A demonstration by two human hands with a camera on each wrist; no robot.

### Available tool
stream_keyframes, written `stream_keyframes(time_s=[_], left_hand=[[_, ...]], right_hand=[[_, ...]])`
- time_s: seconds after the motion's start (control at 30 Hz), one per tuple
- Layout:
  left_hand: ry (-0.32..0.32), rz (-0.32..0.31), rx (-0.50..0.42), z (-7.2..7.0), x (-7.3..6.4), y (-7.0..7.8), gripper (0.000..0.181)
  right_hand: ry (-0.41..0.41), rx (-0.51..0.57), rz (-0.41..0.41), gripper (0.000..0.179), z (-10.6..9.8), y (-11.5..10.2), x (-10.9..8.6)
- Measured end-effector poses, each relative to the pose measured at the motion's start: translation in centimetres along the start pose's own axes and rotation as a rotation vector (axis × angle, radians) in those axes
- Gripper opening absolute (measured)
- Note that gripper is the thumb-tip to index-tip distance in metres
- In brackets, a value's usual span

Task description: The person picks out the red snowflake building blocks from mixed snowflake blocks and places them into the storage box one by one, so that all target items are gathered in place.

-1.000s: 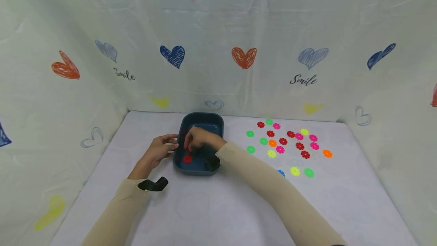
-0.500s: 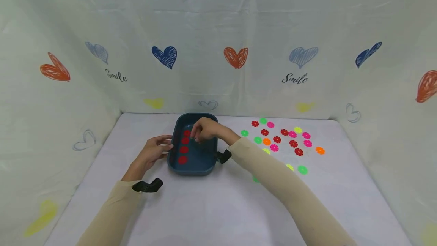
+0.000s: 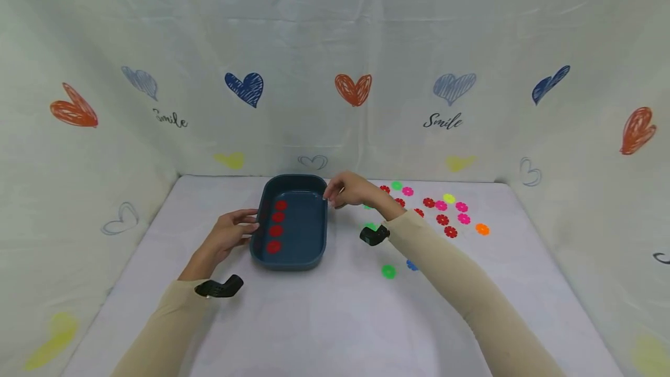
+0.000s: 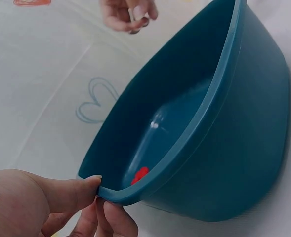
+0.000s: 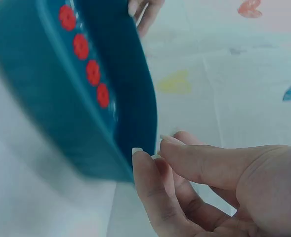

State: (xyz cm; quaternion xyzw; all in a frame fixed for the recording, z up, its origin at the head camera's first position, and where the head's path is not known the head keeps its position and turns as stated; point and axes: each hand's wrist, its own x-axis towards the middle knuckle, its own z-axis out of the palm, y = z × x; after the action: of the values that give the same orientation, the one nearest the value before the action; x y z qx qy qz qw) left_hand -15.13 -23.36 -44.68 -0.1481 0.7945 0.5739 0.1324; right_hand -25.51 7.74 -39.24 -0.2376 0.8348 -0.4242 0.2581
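Note:
A dark blue rectangular basin point(image 3: 289, 266) stands on the white table with several red flower-shaped discs point(image 3: 275, 231) in a line along the left of its floor. My left hand point(image 3: 226, 233) is at its left side; in the left wrist view, thumb and fingers pinch the basin's rim point(image 4: 185, 150). My right hand point(image 3: 353, 188) hovers by the basin's upper right edge, fingers loosely bent. Seen in the right wrist view, thumb and fingertips of the right hand point(image 5: 204, 182) come close together, with nothing visible between them.
Several scattered flower-shaped discs lie on the table's right side: pink point(image 3: 463, 219), dark red point(image 3: 451, 231), orange point(image 3: 482, 229), yellow point(image 3: 449, 198), green point(image 3: 388, 272) and blue point(image 3: 412, 265). The right forearm partly covers them. A white curtain point(image 3: 293, 45) printed with hearts hangs behind the table.
My right hand has lifted out of the basin and moved right past its edge, uncovering the line of red discs. The left hand stays at the basin. The head view has shifted slightly.

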Motion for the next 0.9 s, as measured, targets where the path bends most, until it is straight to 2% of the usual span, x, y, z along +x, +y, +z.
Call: stream_keyframes(time_s=[0.3, 0.53, 0.9], left_hand=[[0.003, 0.016, 0.008, -0.1, -0.1, 0.1, 0.055], [0.005, 0.008, -0.001, 0.0, -0.1, 0.2, 0.055], [-0.006, 0.008, 0.006, -0.1, 0.0, 0.1, 0.055]], right_hand=[[0.100, 0.034, 0.096, 0.017, -2.7, 3.3, -2.1], [0.162, 0.083, 0.130, 0.024, -4.4, 5.6, -3.7], [0.273, 0.037, 0.205, 0.029, -6.0, 9.7, -5.0]])
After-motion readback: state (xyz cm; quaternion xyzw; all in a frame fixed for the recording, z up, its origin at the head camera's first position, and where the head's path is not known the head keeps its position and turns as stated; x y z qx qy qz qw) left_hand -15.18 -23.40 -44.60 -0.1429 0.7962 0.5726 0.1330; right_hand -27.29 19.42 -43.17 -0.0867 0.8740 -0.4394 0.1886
